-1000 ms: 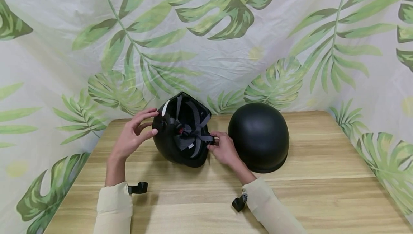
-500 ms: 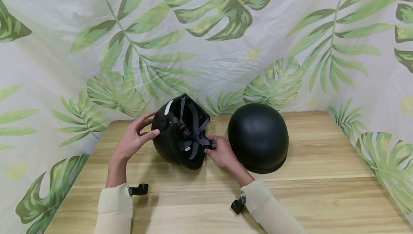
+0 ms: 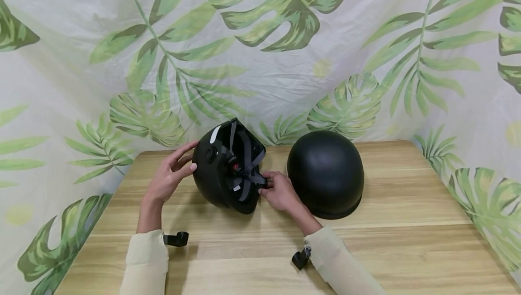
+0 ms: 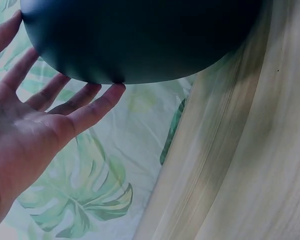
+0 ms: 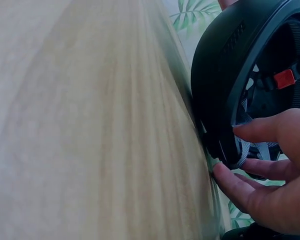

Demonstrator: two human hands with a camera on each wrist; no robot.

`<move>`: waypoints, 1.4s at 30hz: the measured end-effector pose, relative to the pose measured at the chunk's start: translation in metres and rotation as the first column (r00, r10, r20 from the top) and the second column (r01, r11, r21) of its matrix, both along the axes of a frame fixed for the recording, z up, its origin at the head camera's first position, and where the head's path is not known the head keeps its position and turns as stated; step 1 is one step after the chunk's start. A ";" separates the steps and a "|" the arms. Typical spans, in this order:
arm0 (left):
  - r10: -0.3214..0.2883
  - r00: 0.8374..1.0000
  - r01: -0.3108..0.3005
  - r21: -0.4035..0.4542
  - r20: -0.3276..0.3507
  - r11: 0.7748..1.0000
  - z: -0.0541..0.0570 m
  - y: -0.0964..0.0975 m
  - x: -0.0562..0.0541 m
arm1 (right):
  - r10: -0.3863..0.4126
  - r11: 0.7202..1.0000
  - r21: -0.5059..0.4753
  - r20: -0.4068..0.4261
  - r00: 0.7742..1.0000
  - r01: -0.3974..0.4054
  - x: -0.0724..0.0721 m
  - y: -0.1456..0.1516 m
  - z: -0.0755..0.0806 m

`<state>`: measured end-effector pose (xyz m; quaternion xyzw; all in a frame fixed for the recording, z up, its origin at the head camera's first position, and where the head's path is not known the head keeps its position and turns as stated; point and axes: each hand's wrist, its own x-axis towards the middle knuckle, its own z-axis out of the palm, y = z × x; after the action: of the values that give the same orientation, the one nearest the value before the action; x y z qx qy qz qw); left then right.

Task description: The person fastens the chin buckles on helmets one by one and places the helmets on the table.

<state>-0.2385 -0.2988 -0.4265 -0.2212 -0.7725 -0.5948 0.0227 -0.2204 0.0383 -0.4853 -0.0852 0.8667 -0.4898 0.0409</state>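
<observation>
A black helmet point(image 3: 209, 184) lies tipped on its side on the wooden table, its strapped inside facing right. My left hand point(image 3: 166, 179) rests spread fingertips on its outer shell from the left. In the left wrist view those fingers point(image 4: 97, 107) stretch nearly straight to the smooth dark shell point(image 4: 140, 40). From the other side, my right hand point(image 3: 281, 191) pinches the helmet's edge beside a grey strap point(image 3: 256, 178). Thumb and fingers lie on either side of that edge in the right wrist view, and a red buckle piece point(image 5: 284, 79) shows inside the shell.
A second, smooth black helmet point(image 3: 325, 175) sits dome up just right of my right hand. A leaf-print cloth point(image 3: 281, 82) hangs behind the table point(image 3: 386, 240). Small black cameras point(image 3: 176, 239) are strapped to both wrists.
The strapped helmet has turned a little, its opening now facing more to the right and its side dial showing more. My right hand has shifted slightly left and down with its edge.
</observation>
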 end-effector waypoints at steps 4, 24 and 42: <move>0.006 1.000 -0.006 0.016 0.012 1.000 -0.001 0.000 0.000 | 0.019 0.999 0.047 -0.019 1.000 -0.018 0.002 0.000 0.007; 0.028 1.000 -0.028 -0.017 0.009 0.999 0.000 0.000 -0.002 | 0.134 0.966 -0.175 -0.276 0.952 -0.187 0.023 -0.039 0.121; 0.038 0.999 -0.038 -0.036 0.012 0.999 -0.001 0.000 -0.002 | 0.138 0.987 -0.035 -0.301 0.944 -0.155 0.017 -0.062 0.129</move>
<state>-0.2403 -0.2987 -0.4274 -0.2032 -0.7872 -0.5817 0.0250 -0.2031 -0.0234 -0.3566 -0.2232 0.8396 -0.4921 -0.0562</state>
